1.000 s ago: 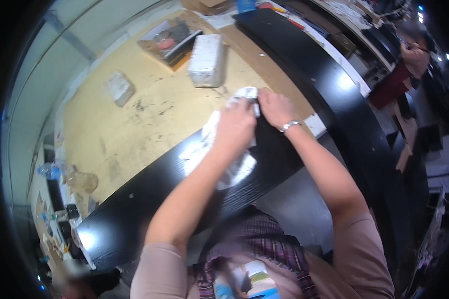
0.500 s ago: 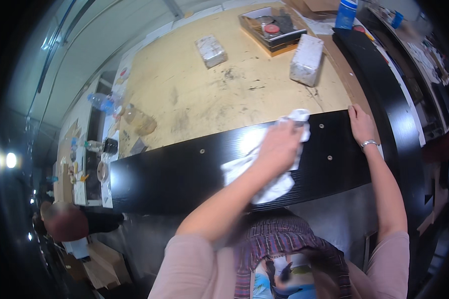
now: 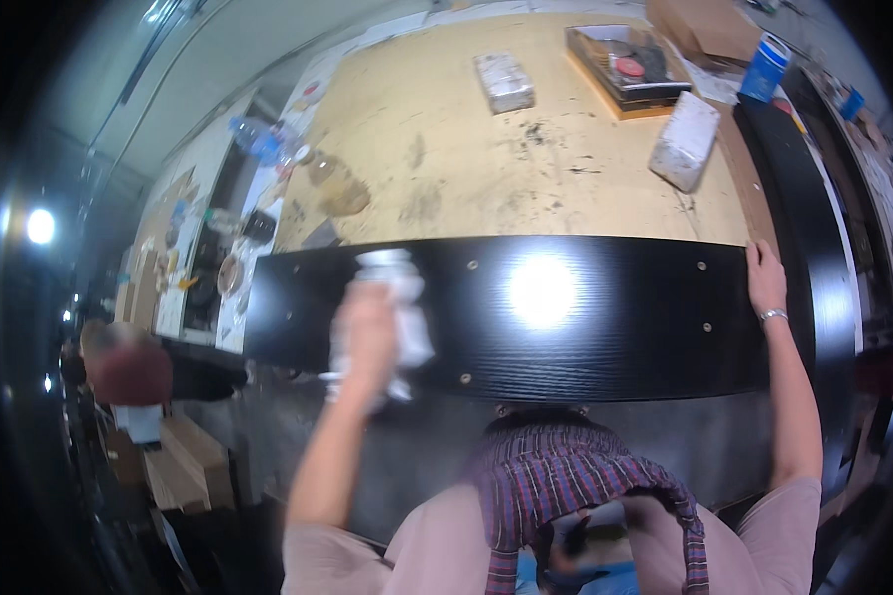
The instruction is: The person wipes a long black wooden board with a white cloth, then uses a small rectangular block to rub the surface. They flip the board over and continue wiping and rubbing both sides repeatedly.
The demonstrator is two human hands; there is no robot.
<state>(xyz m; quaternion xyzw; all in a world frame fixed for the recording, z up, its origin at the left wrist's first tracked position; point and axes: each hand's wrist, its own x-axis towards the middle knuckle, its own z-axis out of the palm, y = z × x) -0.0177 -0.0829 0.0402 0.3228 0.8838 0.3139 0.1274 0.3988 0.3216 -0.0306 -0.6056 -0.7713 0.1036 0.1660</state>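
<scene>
A long black wood-grain board (image 3: 605, 342) with several small metal-rimmed holes lies across the near edge of the table. On its left part, my left hand (image 3: 369, 332) is closed over a crumpled white cloth (image 3: 414, 332) and presses it against the surface; both are smeared by motion. My right hand (image 3: 766, 283) grips the board's right end, with the fingers over the far corner and a bracelet at the wrist. The underside of that grip is hidden.
Beyond the board spreads a stained yellowish tabletop (image 3: 437, 159). Two wrapped white blocks (image 3: 506, 81) and a tray (image 3: 615, 94) of small items stand there. Bottles (image 3: 332, 183) are at left, a blue bottle (image 3: 766, 67) at far right. Another black panel (image 3: 799, 188) runs along the right side.
My left hand has swept the cloth from the board's middle to its left part. My right hand keeps hold of the right end. The view has shifted and turned slightly.
</scene>
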